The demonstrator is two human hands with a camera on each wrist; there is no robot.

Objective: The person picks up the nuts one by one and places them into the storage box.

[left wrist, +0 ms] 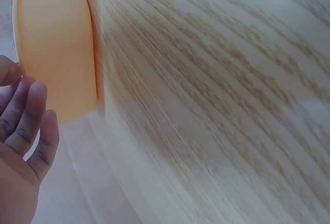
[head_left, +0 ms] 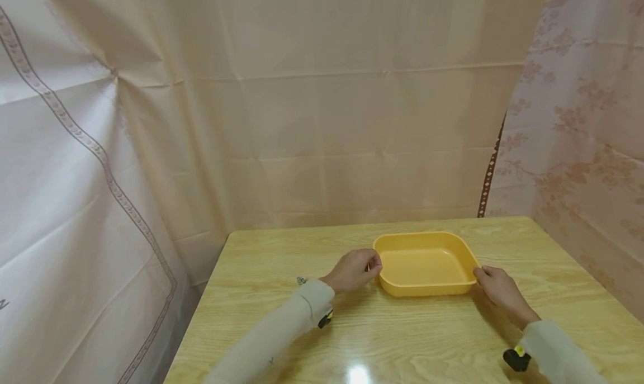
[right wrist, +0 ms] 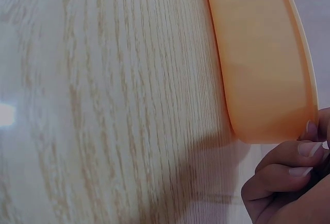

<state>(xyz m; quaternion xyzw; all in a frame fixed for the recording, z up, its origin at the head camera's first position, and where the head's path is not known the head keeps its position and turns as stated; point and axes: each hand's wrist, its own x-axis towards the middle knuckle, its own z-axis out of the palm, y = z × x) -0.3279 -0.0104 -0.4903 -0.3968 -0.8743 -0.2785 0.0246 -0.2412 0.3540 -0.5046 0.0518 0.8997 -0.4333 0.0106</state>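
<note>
On the pale wood-grain table (head_left: 282, 261) sits one shallow yellow plastic rectangular tray (head_left: 425, 264), my left hand (head_left: 352, 270) curled at its left rim, my right hand (head_left: 498, 292) pinching its right corner; step: grasping; next, likely an even two-handed lift.

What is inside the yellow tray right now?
The yellow tray looks empty: its floor shows bare in the head view. Only the strip behind its near wall is hidden.

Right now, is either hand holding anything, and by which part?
The right hand pinches the yellow tray at its near right corner rim. The left hand is at the tray's left rim; whether its fingers grip cannot be told.
</note>
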